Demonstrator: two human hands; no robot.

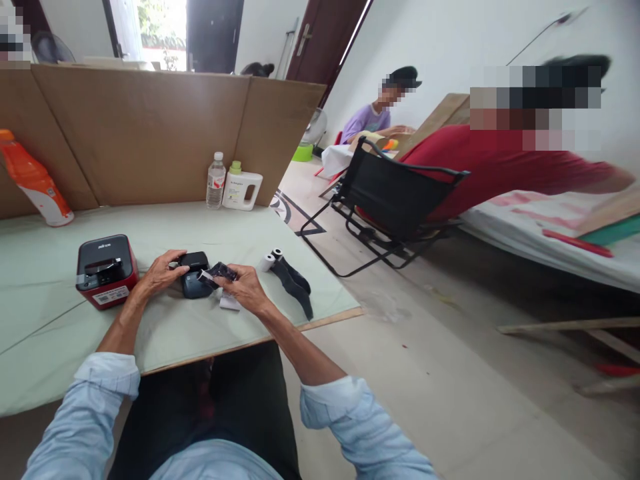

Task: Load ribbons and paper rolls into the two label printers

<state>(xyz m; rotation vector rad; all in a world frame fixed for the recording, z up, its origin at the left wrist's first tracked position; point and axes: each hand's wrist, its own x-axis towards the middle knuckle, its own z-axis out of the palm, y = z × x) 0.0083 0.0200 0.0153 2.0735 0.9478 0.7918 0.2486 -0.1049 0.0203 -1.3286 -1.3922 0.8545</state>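
My left hand (pixel 164 272) grips the edge of a small black box (pixel 196 285) with its raised lid (pixel 194 259), thumb and fingers closed on it. Just right of the box, my right hand (pixel 246 287) pinches a shiny dark piece (pixel 223 271) with a silvery end, whose kind I cannot make out. A white slip (pixel 229 302) lies under that hand. Farther right on the table rest two long black curved pieces (pixel 291 283) with white round ends. Left of my left hand stands a red and black box (pixel 106 270) with a dark glossy object on top.
A cardboard screen (pixel 165 137) lines the back of the green-covered table (pixel 165 340). Before it stand an orange bottle (pixel 37 180), a clear bottle (pixel 215 181) and a white jug (pixel 243 189). Beyond the right edge are a black folding chair (pixel 390 193) and two seated people.
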